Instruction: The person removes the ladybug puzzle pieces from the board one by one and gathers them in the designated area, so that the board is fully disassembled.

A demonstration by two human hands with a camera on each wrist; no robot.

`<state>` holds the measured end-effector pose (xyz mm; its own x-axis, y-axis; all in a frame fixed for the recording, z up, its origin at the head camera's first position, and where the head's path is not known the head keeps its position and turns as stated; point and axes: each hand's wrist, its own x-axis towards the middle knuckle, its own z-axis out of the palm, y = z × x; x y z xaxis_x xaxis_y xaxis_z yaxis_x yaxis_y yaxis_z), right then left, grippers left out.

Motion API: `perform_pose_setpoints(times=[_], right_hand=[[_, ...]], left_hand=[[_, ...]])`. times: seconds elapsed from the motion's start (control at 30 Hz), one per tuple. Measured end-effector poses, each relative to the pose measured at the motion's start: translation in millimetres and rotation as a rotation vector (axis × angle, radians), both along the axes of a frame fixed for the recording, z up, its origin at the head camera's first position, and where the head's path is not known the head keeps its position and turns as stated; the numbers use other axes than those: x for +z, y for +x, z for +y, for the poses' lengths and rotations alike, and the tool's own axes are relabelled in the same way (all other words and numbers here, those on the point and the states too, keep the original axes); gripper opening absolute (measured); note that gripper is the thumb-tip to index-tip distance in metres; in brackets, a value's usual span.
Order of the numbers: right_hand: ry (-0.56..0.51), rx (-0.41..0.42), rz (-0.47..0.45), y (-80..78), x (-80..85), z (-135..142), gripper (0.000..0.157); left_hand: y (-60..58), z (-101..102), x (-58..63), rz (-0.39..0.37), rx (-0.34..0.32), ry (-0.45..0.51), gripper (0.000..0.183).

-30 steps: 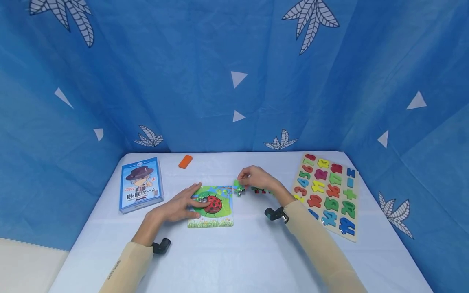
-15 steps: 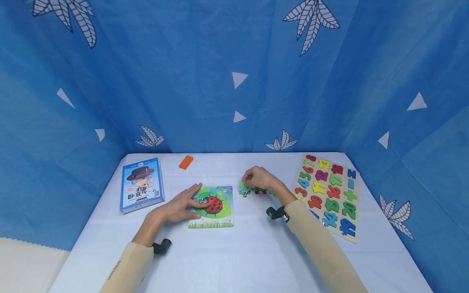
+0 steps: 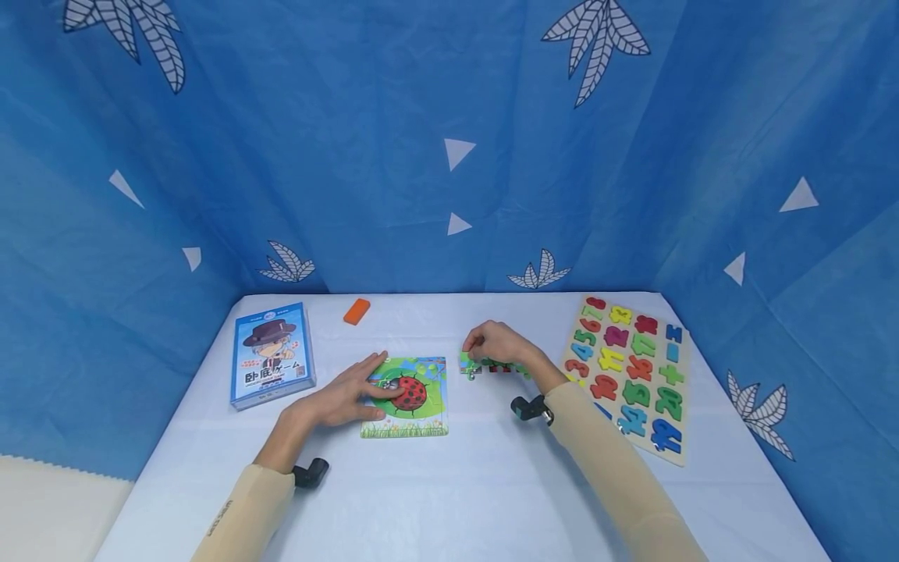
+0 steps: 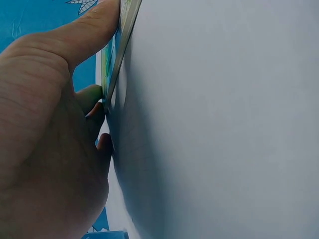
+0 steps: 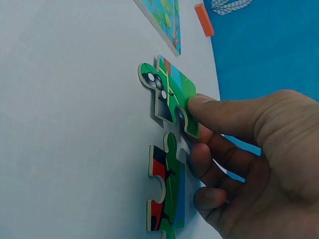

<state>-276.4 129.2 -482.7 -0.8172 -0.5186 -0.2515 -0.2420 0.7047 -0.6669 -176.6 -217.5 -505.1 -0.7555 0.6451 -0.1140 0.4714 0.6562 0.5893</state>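
My left hand (image 3: 344, 394) rests with its fingers spread on the left part of a square ladybug picture puzzle (image 3: 431, 425), the index finger lying across the ladybug's head. In the left wrist view, the thumb (image 4: 92, 27) lies over the puzzle's edge. To its right, my right hand (image 3: 497, 343) pinches a green jigsaw piece (image 5: 172, 89) with two white eye spots, between thumb and fingers. The piece is tilted slightly and stands close to a second jigsaw piece (image 5: 172, 189), red, black and green, on the table. The right hand partly hides these pieces in the head view.
A blue card-game box (image 3: 272, 355) lies at the left. An orange block (image 3: 357, 311) is near the back edge. On the right lies a wooden number board (image 3: 676, 382) with coloured numerals. Blue curtains (image 3: 393, 195) surround the white table (image 3: 435, 499).
My right hand has moved a little to the right and lowered the green jigsaw piece from beside the ladybug puzzle to beside the other jigsaw piece. The left hand has stayed in place.
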Motion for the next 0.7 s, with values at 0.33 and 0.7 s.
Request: perform_pose_setpoints(times=[0.33, 0.7], right_hand=[[0.034, -0.004, 0.004, -2.0, -0.4, -0.9, 0.008], [0.044, -0.013, 0.032, -0.7, -2.0, -2.0, 0.007]], left_hand=[[-0.3, -1.4, 0.0, -0.001, -0.005, 0.001, 0.048], [-1.2, -1.8, -1.2, -0.004, 0.000, 0.001, 0.048]])
